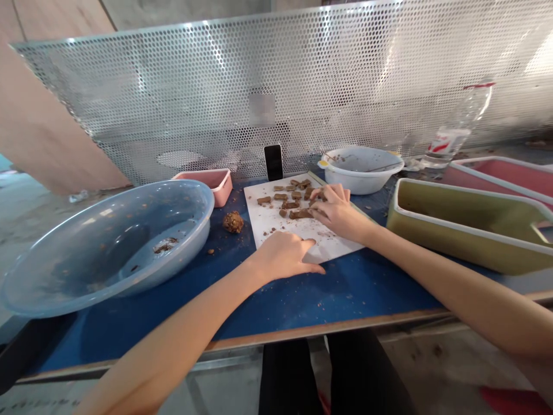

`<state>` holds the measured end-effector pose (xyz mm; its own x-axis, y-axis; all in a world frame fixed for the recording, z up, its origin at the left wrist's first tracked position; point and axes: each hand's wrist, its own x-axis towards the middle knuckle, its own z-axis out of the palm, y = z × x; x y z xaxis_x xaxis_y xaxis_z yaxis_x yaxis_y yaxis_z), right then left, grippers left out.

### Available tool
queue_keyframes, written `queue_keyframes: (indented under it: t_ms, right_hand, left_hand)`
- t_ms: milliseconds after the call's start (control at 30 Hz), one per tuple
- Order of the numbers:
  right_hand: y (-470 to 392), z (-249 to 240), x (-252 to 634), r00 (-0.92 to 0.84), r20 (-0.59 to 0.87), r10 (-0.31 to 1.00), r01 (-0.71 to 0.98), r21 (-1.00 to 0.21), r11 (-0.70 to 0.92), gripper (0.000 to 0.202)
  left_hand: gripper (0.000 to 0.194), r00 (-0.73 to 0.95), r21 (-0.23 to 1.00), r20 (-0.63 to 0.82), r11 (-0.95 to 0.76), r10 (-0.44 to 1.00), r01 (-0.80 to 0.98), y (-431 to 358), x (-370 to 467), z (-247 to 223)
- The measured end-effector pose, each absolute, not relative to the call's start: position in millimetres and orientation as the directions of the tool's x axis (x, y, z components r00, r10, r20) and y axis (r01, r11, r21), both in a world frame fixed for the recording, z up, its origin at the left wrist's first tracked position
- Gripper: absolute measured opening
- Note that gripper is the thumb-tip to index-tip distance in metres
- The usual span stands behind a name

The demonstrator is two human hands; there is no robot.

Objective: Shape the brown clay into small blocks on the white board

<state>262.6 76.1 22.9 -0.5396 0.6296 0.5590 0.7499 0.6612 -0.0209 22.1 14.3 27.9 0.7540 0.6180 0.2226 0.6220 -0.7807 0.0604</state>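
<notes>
On a white sheet (pixel 319 248) lie several short brown sticks (pixel 280 196) of a crumbly, clay-like material. My right hand (pixel 334 210) is over the sheet's right side, its fingertips pinched at the end of a longer brown stick (pixel 299 214). My left hand (pixel 285 256) rests at the near left edge of the sheet, with thumb and forefinger apart and nothing visible between them; its other fingers are partly hidden. A rough brown lump (pixel 233 222) sits on the blue tabletop (pixel 276 305), left of the sheet.
A large blue basin (pixel 181 253) stands at left, before a small pink box (pixel 222 187). Behind the sheet, a phone (pixel 273 162) leans against a perforated metal panel (pixel 207 86). To the right are a white basin (pixel 363 178), green box (pixel 458 230), pink box (pixel 510 173) and bottle (pixel 451 135).
</notes>
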Motion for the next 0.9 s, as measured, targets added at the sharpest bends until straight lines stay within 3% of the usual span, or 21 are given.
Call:
queue_keyframes:
  t_ms: [133, 300, 467, 600, 700, 900]
  right_hand:
    - [82.3, 27.2, 277.1, -0.519, 0.545, 0.659, 0.762, -0.055, 0.645, 0.042]
    - [79.8, 24.0, 284.2, -0.645, 0.490, 0.586, 0.697, 0.065, 0.714, 0.036]
    - [68.5, 17.7, 299.0, -0.734, 0.462, 0.497, 0.629, 0.189, 0.754, 0.033]
    - [63.2, 12.3, 307.8, -0.745, 0.467, 0.476, 0.610, 0.188, 0.769, 0.029]
    - [62.0, 8.9, 309.7, -0.750, 0.476, 0.459, 0.586, 0.158, 0.795, 0.027]
    - [60.5, 5.0, 318.9, -0.718, 0.517, 0.466, 0.572, 0.056, 0.819, 0.030]
  left_hand:
    - [0.058, 0.802, -0.072, 0.183, -0.806, 0.568, 0.587, 8.6, 27.5, 21.8]
    - [0.035, 0.875, -0.218, 0.214, -0.852, 0.434, 0.476, -2.5, 22.3, 12.8]
    - [0.042, 0.890, -0.318, 0.137, -0.832, 0.435, 0.455, -14.0, 4.6, 15.5]
    - [0.039, 0.887, -0.256, 0.125, -0.850, 0.444, 0.461, -15.6, -10.3, 22.9]
    - [0.032, 0.856, -0.146, 0.222, -0.852, 0.467, 0.503, -16.6, -14.0, 26.8]
    - [0.036, 0.660, 0.031, 0.439, -0.745, 0.610, 0.667, -7.5, 12.3, 32.8]
